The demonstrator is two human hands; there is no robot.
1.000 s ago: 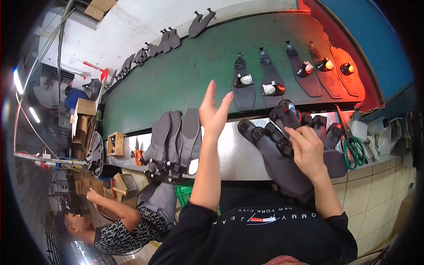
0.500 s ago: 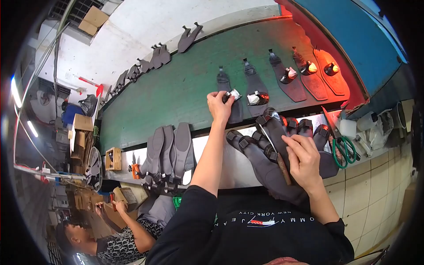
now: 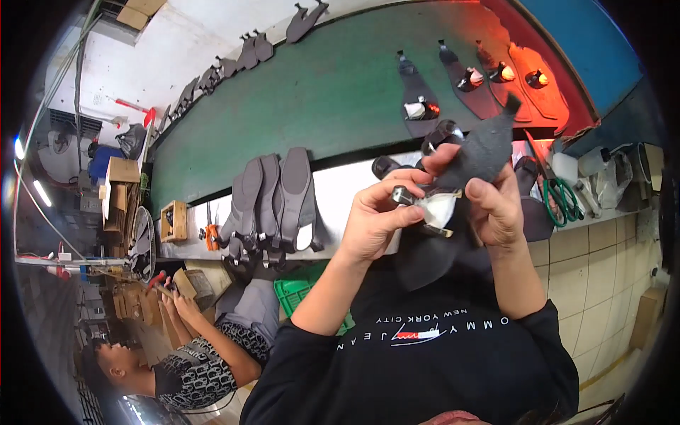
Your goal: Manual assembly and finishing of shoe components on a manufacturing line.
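Held up before my chest is a dark grey shoe insole (image 3: pixel 483 150) with a black strap and a white piece (image 3: pixel 439 210) at its middle. My left hand (image 3: pixel 377 221) is closed, pinching the strap's shiny black end beside the white piece. The fingers of my right hand (image 3: pixel 500 210) wrap the insole's right side, with the thumb on its face. Just beyond my hands, partly hidden by them, lie dark sandals with shiny black straps (image 3: pixel 443 134) on the metal ledge.
A green conveyor belt (image 3: pixel 283 99) carries strapped insoles (image 3: pixel 419 95), some under red-orange light. Several grey soles (image 3: pixel 296 188) lie on the ledge (image 3: pixel 347 180) at left, near orange-handled pliers (image 3: pixel 212 235) and a wooden box (image 3: pixel 173 221). Green-handled scissors (image 3: pixel 561 202) lie right. A co-worker (image 3: pixel 202 361) sits left.
The nearest insole has come off the belt and toward my chest in my left hand. My right hand has moved up and now grips it too.
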